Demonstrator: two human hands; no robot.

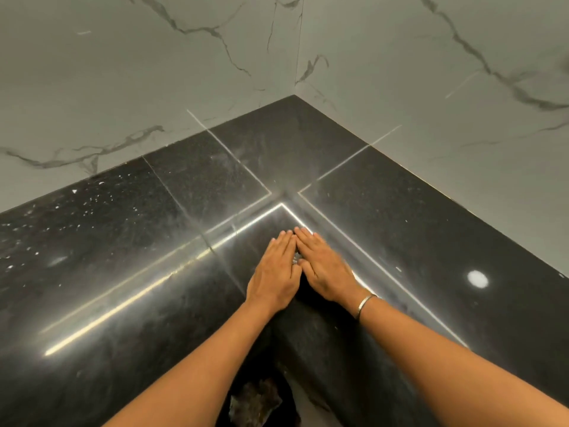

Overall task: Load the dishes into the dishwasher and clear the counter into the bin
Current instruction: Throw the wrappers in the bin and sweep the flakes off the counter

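Observation:
My left hand (274, 272) and my right hand (326, 272) lie flat, palms down, at the inner corner edge of the black granite counter (138, 241). Their fingertips touch and form a wedge. A small clump of greyish scraps (297, 260) shows in the gap between the two hands, hemmed in by them but not gripped. A metal bangle sits on my right wrist. Below the counter edge, between my forearms, a bin lined with a black bag (255, 402) holds crumpled waste. No dishes or dishwasher are in view.
The counter is L-shaped and runs left and right from the corner, backed by grey marble wall tiles (184, 72). White specks and droplets dot the counter's left part (77, 211). A ceiling-light reflection (477, 278) shines on the right part.

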